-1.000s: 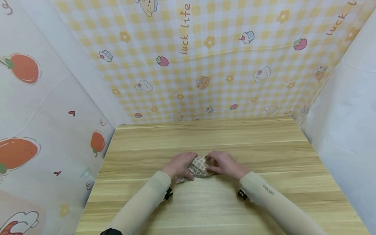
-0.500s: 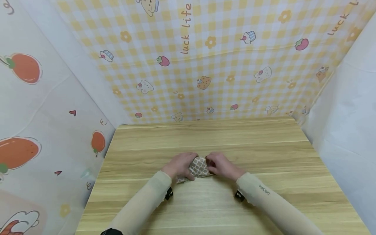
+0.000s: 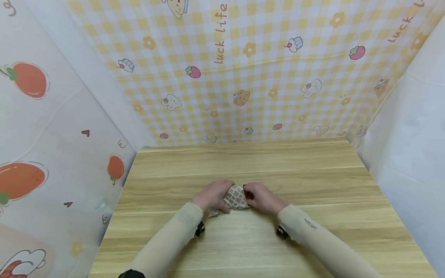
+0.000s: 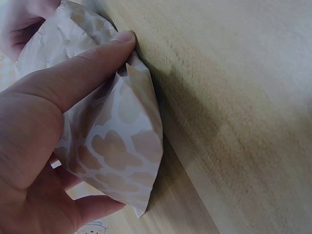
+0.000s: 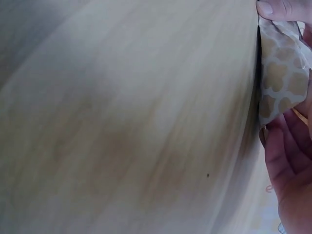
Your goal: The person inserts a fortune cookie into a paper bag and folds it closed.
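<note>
Under both hands lies a small bundle of paper (image 3: 237,197), tan with a white lattice print, creased and folded. My left hand (image 3: 213,195) grips its left part. The thumb crosses the near side, and the fingers reach round behind, as the left wrist view shows with the paper (image 4: 114,151) bulging between them. A folded corner stands out beside the thumb. At the right end, my right hand (image 3: 265,197) pinches the paper edge with curled fingers. In the right wrist view the right hand (image 5: 292,180) meets the paper (image 5: 282,73) from below. Anything inside the bundle is hidden.
The bundle is in the middle of a light wood-grain table (image 3: 243,239). A yellow checked cloth (image 3: 264,77) hangs behind the table. White sheets flank it, the left one (image 3: 69,127) printed with fruit. Dark straps (image 3: 199,228) show beneath the sleeves.
My right hand has curled its fingers in tighter at the paper's right end and shifted slightly left and down. My left hand has kept its place on the bundle.
</note>
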`<state>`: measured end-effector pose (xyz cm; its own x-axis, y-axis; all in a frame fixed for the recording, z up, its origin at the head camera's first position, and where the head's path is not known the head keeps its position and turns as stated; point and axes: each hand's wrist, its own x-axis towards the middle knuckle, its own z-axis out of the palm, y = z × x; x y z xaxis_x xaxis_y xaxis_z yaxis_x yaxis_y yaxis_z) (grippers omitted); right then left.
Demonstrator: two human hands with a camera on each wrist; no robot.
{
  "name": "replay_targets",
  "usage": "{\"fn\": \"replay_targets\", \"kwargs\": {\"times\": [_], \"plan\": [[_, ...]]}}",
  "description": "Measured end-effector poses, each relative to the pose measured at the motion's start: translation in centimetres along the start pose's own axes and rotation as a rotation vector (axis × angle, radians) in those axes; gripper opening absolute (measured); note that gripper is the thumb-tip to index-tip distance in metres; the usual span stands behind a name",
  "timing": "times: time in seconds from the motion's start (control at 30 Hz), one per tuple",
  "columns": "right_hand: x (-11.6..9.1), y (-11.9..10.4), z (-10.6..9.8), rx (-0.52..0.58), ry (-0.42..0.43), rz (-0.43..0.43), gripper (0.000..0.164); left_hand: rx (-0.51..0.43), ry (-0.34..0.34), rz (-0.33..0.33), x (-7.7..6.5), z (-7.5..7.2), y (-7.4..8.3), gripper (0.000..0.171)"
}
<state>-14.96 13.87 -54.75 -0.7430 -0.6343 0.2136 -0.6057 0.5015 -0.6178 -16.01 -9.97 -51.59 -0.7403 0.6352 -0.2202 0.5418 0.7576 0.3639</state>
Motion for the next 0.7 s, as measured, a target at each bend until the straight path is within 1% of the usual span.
{"fn": "replay_targets", "kwargs": {"times": [0.1,0.4,0.57,0.7], "plan": [[0.09,0.02,0.08,0.045,-0.004,0.020,0.026,-0.004,-0.004,-0.001,-0.04,-0.04,0.07,0.092],[0.33,0.05,0.23,0.112,-0.027,0.065,0.013,-0.011,-0.004,0.010,0.06,-0.12,0.16,0.089],[0.42,0.39,0.24,0.141,-0.051,-0.005,0.016,-0.019,0.002,0.016,0.04,-0.16,0.10,0.088],[0.46,0.66,0.03,0.181,-0.104,-0.070,0.015,-0.034,0.002,0.011,-0.03,-0.12,0.03,0.089]]}}
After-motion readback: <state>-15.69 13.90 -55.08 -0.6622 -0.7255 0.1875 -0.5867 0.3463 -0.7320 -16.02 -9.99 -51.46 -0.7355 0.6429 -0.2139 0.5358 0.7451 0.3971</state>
